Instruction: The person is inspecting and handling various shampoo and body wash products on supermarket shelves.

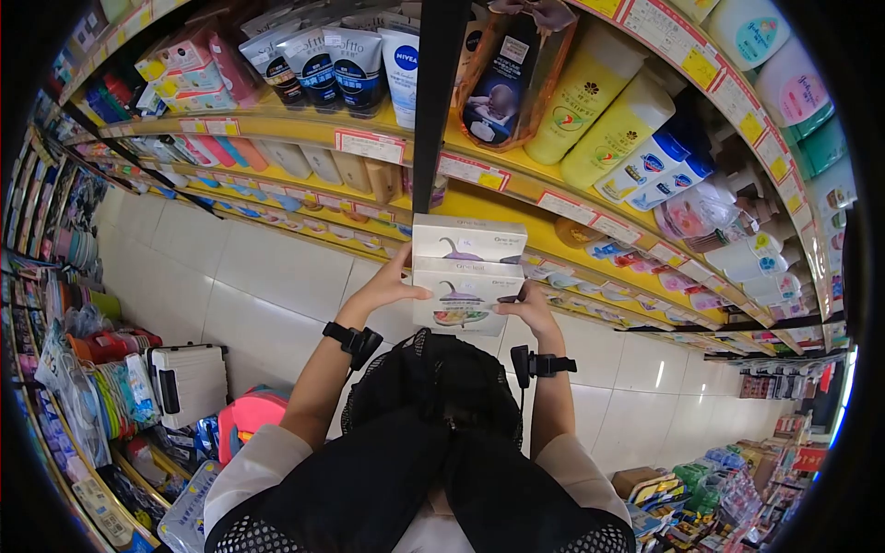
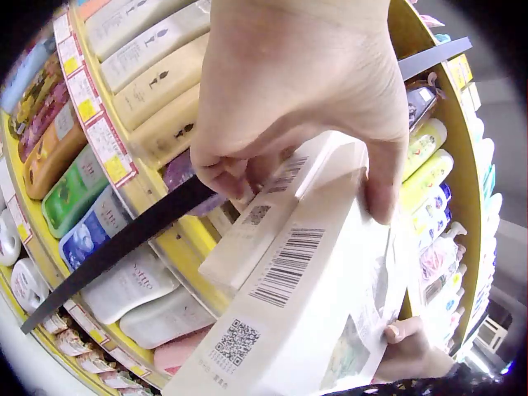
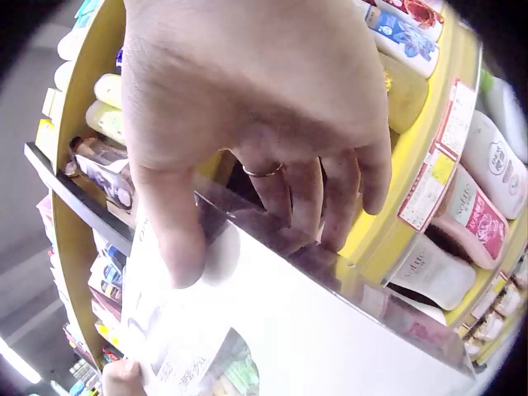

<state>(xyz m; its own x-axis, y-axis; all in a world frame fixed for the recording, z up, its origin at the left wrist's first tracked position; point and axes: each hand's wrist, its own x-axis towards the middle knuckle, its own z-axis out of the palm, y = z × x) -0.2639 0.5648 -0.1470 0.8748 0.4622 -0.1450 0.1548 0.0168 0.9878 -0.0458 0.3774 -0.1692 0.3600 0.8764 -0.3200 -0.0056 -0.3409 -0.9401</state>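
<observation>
Two white boxes are held one in front of the other, before the shelf. The front box (image 1: 461, 318) carries a purple-topped picture and printed characters; the rear box (image 1: 498, 238) shows a similar design above it. My left hand (image 1: 392, 286) grips the boxes at their left side, its thumb over the front box's face. In the left wrist view, the boxes' narrow sides (image 2: 276, 272) show barcodes and square codes. On the right, my right hand (image 1: 530, 309) holds the front box, thumb on its face and fingers around its dark, glossy side (image 3: 330, 264).
Just beyond the boxes stands a yellow shelf unit with a black upright (image 1: 436, 111). Its shelves hold facial-wash tubes (image 1: 355, 74), yellow bottles (image 1: 618, 129) and price labels (image 1: 369, 146). A white suitcase (image 1: 194, 380) stands on the tiled floor (image 1: 249, 304) at left, near other goods.
</observation>
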